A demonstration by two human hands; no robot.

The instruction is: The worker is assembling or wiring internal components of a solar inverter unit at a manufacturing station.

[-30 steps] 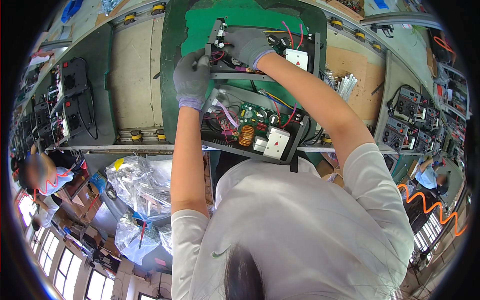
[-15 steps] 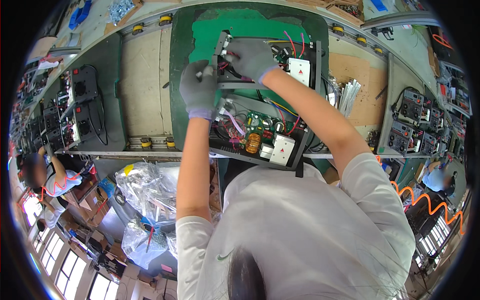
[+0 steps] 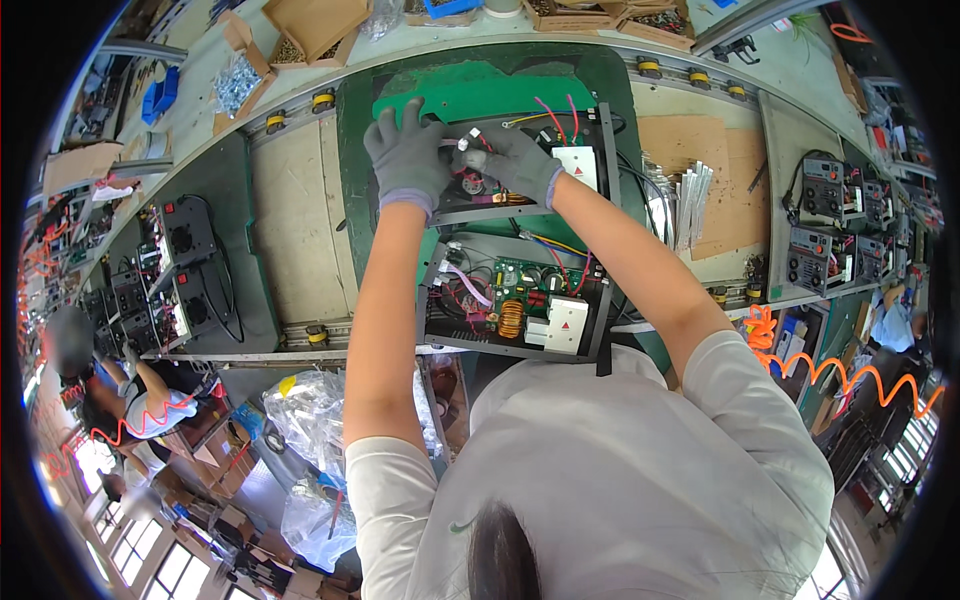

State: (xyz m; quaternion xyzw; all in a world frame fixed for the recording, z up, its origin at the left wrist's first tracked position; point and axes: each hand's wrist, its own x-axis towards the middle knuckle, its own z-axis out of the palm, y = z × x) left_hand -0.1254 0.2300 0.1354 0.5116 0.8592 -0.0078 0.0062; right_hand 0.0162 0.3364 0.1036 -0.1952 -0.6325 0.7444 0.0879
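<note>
Two open black metal chassis lie on the green board, one beyond the other. My left hand (image 3: 408, 158), in a grey glove, is over the left end of the far chassis (image 3: 490, 212), fingers spread. My right hand (image 3: 518, 162), gloved too, reaches into that chassis, its fingertips closed on a small white wire connector (image 3: 470, 139). Red and dark wires run below the connector, partly hidden by the fingers. A white heat-sink block (image 3: 574, 166) sits right of my right hand. The near chassis (image 3: 480, 342) holds a green circuit board (image 3: 530, 272), a copper coil (image 3: 511, 319) and another white block (image 3: 565, 326).
The green board (image 3: 360, 90) rests on a roller track (image 3: 325, 100). Silver metal strips (image 3: 690, 205) lie on cardboard at right. More chassis units stand left (image 3: 190, 240) and right (image 3: 822, 250). Screw boxes (image 3: 310, 30) line the back. Another person (image 3: 140, 395) works at far left.
My left hand has opened its fingers and lifted off the chassis end. My right hand has drawn back slightly from the left end, with the white connector at its fingertips. The whole view has shifted.
</note>
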